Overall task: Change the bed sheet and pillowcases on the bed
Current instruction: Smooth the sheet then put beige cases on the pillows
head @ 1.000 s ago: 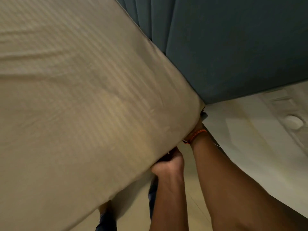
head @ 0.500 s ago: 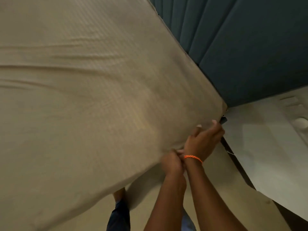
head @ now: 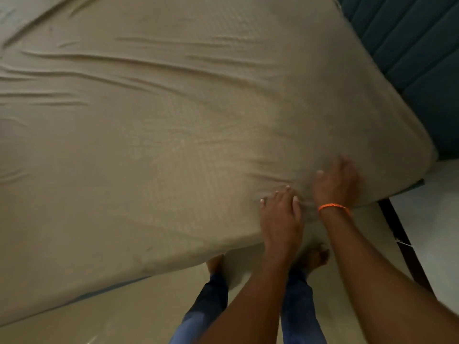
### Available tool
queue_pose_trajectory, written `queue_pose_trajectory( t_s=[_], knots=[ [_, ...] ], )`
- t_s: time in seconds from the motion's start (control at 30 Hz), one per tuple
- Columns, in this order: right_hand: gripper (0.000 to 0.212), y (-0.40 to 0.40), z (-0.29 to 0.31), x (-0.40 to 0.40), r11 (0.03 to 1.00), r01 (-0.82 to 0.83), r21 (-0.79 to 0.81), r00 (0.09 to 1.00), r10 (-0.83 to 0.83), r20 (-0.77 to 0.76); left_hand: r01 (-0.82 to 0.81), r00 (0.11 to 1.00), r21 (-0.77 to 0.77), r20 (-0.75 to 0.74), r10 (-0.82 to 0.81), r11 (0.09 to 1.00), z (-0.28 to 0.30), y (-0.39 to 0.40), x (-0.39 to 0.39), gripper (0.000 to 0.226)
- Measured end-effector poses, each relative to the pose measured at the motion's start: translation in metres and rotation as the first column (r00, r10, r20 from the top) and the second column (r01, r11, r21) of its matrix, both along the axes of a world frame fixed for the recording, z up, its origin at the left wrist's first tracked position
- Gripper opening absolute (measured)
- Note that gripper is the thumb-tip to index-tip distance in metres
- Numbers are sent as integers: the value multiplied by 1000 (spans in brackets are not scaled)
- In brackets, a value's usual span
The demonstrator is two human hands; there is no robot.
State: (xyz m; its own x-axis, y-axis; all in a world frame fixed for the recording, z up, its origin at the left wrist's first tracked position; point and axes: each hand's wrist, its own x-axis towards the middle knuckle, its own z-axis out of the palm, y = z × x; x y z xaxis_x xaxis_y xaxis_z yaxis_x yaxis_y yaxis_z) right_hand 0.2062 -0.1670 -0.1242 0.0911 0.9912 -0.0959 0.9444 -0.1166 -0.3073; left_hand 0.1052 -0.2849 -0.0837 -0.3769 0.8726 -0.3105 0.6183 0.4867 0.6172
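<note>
A beige bed sheet (head: 186, 125) covers the mattress and fills most of the view, with long wrinkles running across it. My left hand (head: 280, 217) lies flat on the sheet near the mattress edge, fingers straight. My right hand (head: 335, 182), with an orange band at the wrist, rests flat on the sheet just to the right, close to the rounded mattress corner (head: 419, 155). Both hands press on the cloth and hold nothing. No pillows or pillowcases are in view.
A dark teal padded headboard (head: 417, 50) stands behind the corner at the upper right. A white surface (head: 437, 224) lies to the right past a dark strip. My legs and bare feet (head: 313, 256) stand on the pale floor (head: 111, 316) below the mattress edge.
Both hands came up from under the mattress corner and now lie flat on top of the sheet. The view has pulled back, showing more of the bed.
</note>
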Motion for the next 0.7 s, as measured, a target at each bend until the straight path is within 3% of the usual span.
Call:
queue_pose_trajectory(
  t_s=[0.1,0.2,0.3,0.47,0.6,0.7],
  knots=[
    [64,-72,-5,-87,940,-340,32,934,342,-108,-89,980,90,-172,103,992,-16,-41,-51,43],
    [70,-166,-20,-139,791,-609,-60,793,609,-18,-114,950,-98,-301,80,989,-43,-118,-136,57],
    [70,-223,-24,-162,746,-650,-144,747,662,63,-73,934,-246,-357,-21,966,-50,-197,-213,66],
    [70,-269,-15,-216,703,-682,-205,716,698,14,-66,940,-253,-341,-25,965,-45,-252,-262,64],
    [73,-324,-13,-261,472,-854,-222,497,864,-78,-84,936,-276,-351,-20,957,-42,-289,-256,67],
    [70,-362,-5,-283,435,-865,-251,475,870,-129,-142,945,-280,-325,45,950,-40,-328,-254,86]
  ],
)
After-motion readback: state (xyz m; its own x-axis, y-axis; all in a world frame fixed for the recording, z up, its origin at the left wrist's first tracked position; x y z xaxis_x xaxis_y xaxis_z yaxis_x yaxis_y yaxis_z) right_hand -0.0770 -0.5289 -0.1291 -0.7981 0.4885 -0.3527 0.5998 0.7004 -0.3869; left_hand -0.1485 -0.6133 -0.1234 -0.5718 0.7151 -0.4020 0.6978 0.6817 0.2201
